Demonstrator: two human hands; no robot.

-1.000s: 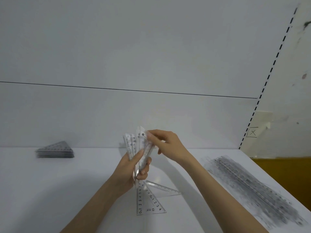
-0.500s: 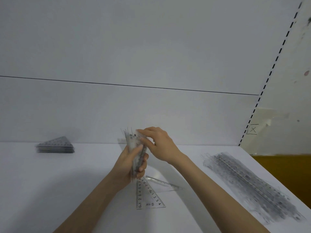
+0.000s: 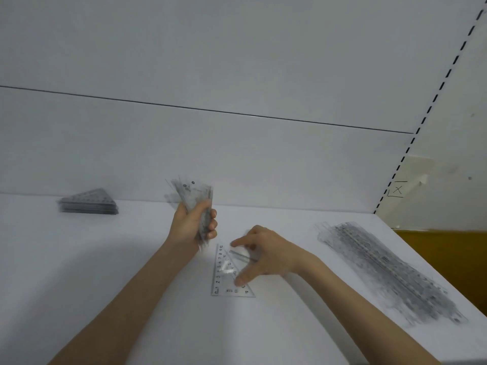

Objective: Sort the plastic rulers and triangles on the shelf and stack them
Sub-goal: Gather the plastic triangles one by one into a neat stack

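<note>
**Gathering the loose triangles off the shelf**

At ten o'clock on the shelf [image 3: 105, 285] sits a stack of triangles [image 3: 88, 205]. The left hand [image 3: 192, 223] is clamped round an upright bundle of triangles [image 3: 195, 196], which fans unevenly at the top. At its five o'clock a loose triangle [image 3: 224, 277] lies flat beside another clear piece (its shape is hidden by the fingers). The right hand [image 3: 263, 255] hovers over them, spread and gripping nothing. Flat clear plastic probably resists a pinch from above, so tipping an edge up first should help, then squaring the bundle. The rulers [image 3: 390, 270] lie heaped at three o'clock.
</note>
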